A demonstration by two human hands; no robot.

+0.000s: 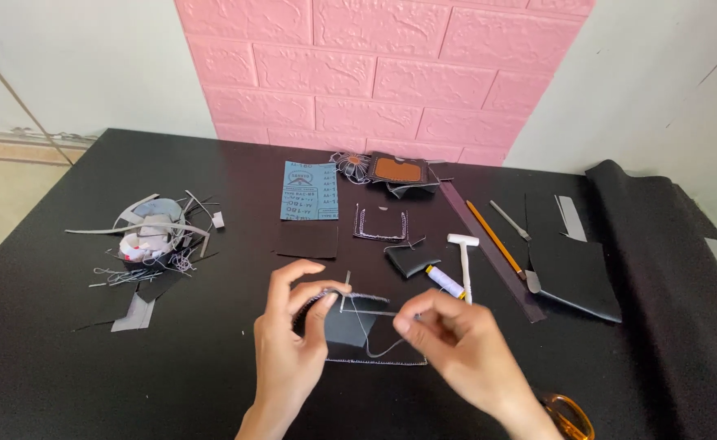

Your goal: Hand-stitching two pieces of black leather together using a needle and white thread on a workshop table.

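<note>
A black table (65,358) fills the view, set against a pink brick-patterned panel (391,65). A dark fabric roll (659,269) lies along the right edge. Black leather sheets (574,269) rest near it, beside a long dark strip (497,253) and an orange pencil (495,238). At the left sits a heap of grey offcuts (155,232). A blue sandpaper sheet (310,190) lies at centre back, with a brown-faced wallet piece (396,170) to its right and a small stitched black pocket (380,223) in front.

The left hand (289,346) pinches the upper edge of a stitched black leather piece (350,326), thumb and forefinger closed on it; the piece sits low at centre, just above the table. The right hand (456,342) has fingertips closed on a thin thread (374,338) running to the piece. Whether it holds a needle cannot be told.

A white-headed small hammer (464,265) and a thread spool (444,281) lie just behind the right hand. Orange-handled scissors (570,417) sit at the lower edge.
</note>
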